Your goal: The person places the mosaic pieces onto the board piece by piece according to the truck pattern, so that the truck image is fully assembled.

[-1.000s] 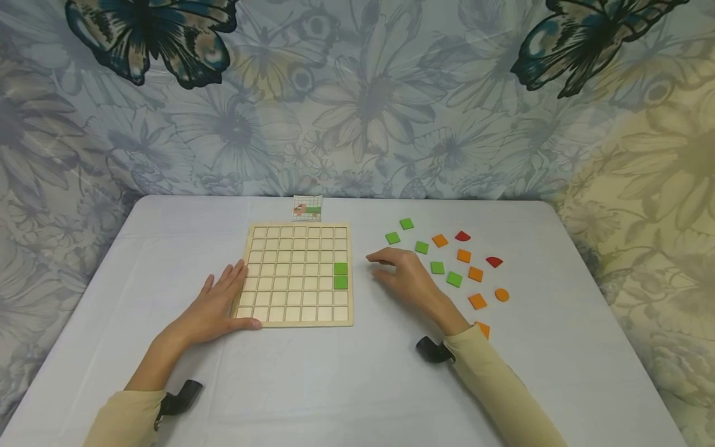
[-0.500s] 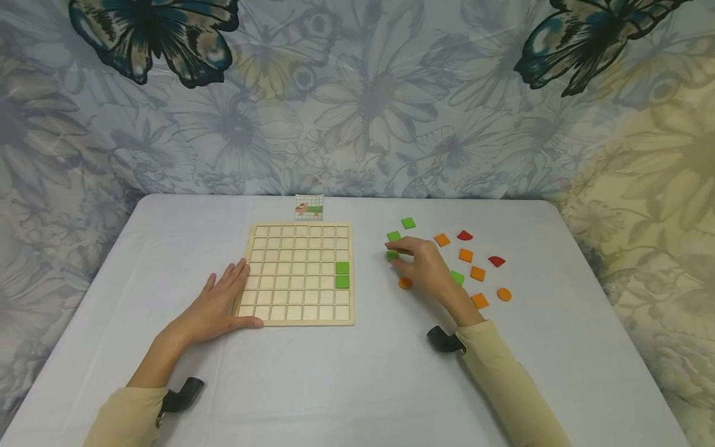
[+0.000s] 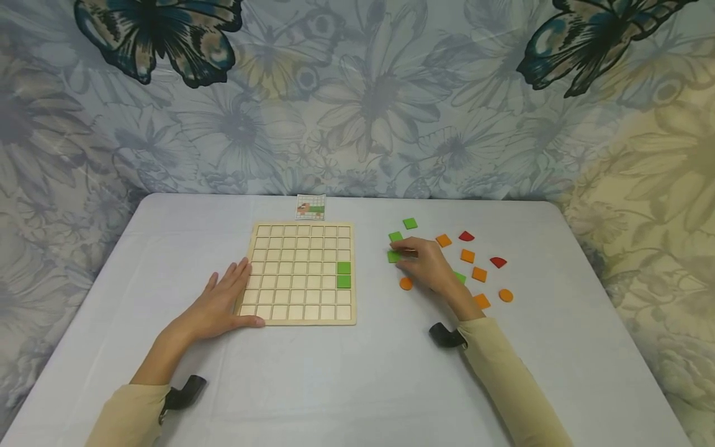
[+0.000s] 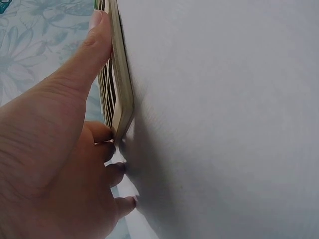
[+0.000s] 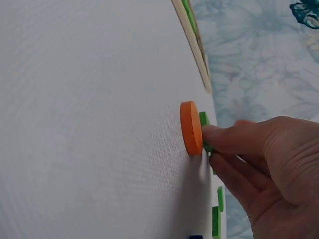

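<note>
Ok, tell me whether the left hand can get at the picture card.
Probably yes: the picture card lies uncovered beyond the board, and the way along the board's left side looks free; the left hand need only leave the edge it touches.

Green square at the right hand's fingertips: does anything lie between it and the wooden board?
Nothing visible: the head view shows only white tablecloth between the green square and the wooden board. The orange disc lies outside that direct path.
</note>
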`<state>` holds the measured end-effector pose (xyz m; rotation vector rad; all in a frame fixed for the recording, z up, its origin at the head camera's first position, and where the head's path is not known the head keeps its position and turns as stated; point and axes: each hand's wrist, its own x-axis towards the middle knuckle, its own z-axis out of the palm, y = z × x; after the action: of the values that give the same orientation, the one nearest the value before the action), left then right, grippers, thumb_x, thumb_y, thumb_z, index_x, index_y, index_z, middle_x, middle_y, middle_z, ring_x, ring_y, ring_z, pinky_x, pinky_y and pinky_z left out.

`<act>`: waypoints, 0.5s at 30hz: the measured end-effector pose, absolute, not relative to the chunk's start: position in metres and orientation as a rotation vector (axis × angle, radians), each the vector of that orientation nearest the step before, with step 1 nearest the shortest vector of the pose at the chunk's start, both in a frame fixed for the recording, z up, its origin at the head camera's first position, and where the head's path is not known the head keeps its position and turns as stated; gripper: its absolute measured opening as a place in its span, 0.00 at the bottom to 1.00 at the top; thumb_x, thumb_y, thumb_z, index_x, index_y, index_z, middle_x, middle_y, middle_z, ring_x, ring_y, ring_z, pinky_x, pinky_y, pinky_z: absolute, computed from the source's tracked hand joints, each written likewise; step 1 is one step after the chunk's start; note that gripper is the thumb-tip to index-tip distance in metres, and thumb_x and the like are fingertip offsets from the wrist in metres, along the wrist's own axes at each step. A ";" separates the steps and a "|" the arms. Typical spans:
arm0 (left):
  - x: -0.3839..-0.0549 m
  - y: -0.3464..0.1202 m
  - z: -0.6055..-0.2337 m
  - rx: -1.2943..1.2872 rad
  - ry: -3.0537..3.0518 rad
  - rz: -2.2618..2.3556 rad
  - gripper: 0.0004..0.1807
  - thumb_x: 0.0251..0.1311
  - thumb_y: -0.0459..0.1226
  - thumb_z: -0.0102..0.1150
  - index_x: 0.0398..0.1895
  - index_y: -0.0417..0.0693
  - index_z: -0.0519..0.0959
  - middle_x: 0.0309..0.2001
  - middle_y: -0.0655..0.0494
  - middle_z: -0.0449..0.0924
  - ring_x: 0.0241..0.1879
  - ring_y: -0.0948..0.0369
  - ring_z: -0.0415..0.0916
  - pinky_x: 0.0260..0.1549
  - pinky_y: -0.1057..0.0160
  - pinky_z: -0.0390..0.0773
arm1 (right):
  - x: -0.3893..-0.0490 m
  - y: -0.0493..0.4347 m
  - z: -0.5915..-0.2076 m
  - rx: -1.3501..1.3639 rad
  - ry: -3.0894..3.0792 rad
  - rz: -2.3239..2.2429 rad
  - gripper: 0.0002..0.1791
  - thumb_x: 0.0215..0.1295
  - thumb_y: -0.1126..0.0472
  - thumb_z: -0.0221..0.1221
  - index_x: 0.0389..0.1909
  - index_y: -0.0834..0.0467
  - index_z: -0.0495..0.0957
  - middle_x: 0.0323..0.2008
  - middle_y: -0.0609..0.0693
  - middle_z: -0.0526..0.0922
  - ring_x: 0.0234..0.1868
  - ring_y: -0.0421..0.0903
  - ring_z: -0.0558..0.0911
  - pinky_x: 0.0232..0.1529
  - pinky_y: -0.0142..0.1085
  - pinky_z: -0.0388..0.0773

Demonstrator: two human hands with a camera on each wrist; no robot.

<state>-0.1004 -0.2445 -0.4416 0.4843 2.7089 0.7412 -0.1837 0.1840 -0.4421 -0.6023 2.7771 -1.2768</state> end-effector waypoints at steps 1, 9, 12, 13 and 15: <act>-0.101 -0.244 -0.442 0.482 2.709 0.740 0.67 0.48 0.65 0.65 0.77 0.33 0.42 0.78 0.39 0.34 0.76 0.39 0.32 0.69 0.35 0.30 | -0.184 0.183 -0.442 -0.605 2.778 -1.268 0.21 0.54 0.76 0.67 0.51 0.67 0.81 0.50 0.59 0.84 0.51 0.54 0.83 0.54 0.44 0.79; -0.102 -0.243 -0.441 0.475 2.704 0.744 0.67 0.48 0.64 0.66 0.77 0.33 0.41 0.78 0.39 0.33 0.76 0.39 0.31 0.69 0.35 0.30 | -0.183 0.180 -0.441 -0.558 2.788 -1.223 0.20 0.56 0.76 0.66 0.52 0.67 0.81 0.50 0.59 0.84 0.52 0.55 0.83 0.55 0.46 0.78; -0.101 -0.243 -0.441 0.471 2.703 0.743 0.67 0.48 0.64 0.67 0.76 0.32 0.41 0.78 0.38 0.34 0.75 0.39 0.32 0.69 0.35 0.30 | -0.184 0.180 -0.441 -0.539 2.788 -1.203 0.20 0.56 0.75 0.66 0.52 0.66 0.81 0.50 0.58 0.84 0.52 0.54 0.83 0.55 0.45 0.78; -0.101 -0.243 -0.441 0.472 2.703 0.743 0.67 0.48 0.63 0.67 0.76 0.32 0.42 0.78 0.38 0.34 0.75 0.39 0.32 0.69 0.35 0.30 | -0.184 0.179 -0.441 -0.532 2.787 -1.203 0.20 0.56 0.74 0.66 0.52 0.66 0.81 0.50 0.58 0.84 0.52 0.53 0.83 0.55 0.45 0.79; -0.101 -0.243 -0.440 0.469 2.702 0.742 0.67 0.48 0.63 0.67 0.76 0.32 0.42 0.78 0.38 0.34 0.75 0.39 0.32 0.69 0.35 0.30 | -0.184 0.179 -0.442 -0.531 2.785 -1.203 0.20 0.56 0.74 0.67 0.52 0.65 0.81 0.50 0.58 0.84 0.52 0.53 0.83 0.54 0.45 0.79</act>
<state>-0.1011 -0.2428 -0.4403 0.4694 2.7017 0.7425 -0.1837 0.1792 -0.4416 -0.5310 2.7849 -1.2031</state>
